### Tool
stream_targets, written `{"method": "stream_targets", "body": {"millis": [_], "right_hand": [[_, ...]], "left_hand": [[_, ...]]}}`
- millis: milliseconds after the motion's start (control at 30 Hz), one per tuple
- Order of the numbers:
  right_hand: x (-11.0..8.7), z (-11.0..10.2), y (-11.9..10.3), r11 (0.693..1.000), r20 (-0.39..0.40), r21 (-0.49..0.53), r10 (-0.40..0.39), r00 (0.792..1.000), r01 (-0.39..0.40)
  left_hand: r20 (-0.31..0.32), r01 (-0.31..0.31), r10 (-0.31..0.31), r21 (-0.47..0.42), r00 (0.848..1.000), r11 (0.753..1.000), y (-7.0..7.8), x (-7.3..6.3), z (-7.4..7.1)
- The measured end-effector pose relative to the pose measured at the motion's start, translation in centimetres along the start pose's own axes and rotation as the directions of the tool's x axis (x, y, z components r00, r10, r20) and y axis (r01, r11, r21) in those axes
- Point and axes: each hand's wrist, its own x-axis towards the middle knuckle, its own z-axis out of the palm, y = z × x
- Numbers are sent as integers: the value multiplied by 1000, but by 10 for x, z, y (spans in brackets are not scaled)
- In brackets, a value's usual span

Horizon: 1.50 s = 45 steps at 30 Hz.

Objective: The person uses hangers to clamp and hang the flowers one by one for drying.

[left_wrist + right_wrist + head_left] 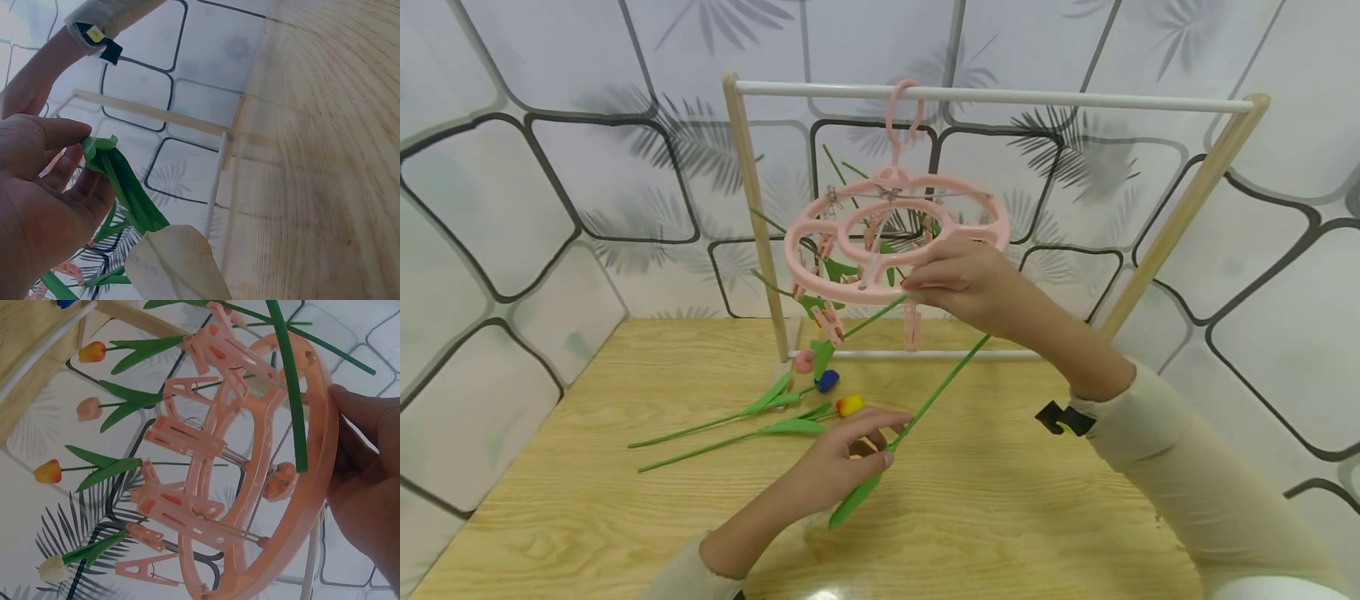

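A round pink clip hanger [850, 292] hangs by its hook from a white rod. My right hand [973, 279] grips the hanger's near rim between thumb and fingers. Lower down, my left hand [838, 467] pinches an artificial tulip by its green stem [943, 387], which slants up toward the right forearm. The left wrist view shows this tulip's white bloom [178, 265] pointing away from the palm. Several tulips hang bloom-down from the hanger's clips; the right wrist view shows an orange tulip [92, 352], a pink tulip [89, 409] and a white tulip [53, 569].
The rod [1060, 99] belongs to a frame with wooden legs [1187, 208] standing on a wooden table [1000, 500]. Left of my left hand lie loose tulips, among them a yellow-red tulip [850, 406] and a blue tulip [827, 381]. A patterned wall stands behind.
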Motion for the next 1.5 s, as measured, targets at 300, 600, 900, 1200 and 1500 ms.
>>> {"method": "stream_targets", "body": {"millis": [300,600,900,1200,1500], "right_hand": [[23,10,-23,985,55,31,170,984,-172],[41,21,-39,980,21,34,197,980,-198],[43,19,-42,962,24,69,265,964,-266],[36,17,-38,976,-108,63,213,971,-207],[7,-6,-28,994,-375,91,95,922,-65]], "left_hand": [[10,-14,14,0,1000,1000,-1,1,2],[14,8,-8,-5,1000,1000,-1,1,4],[17,2,-2,-5,1000,1000,-3,0,3],[26,-5,5,-1,1000,1000,-5,0,2],[31,27,-28,18,999,999,-6,0,2]]}}
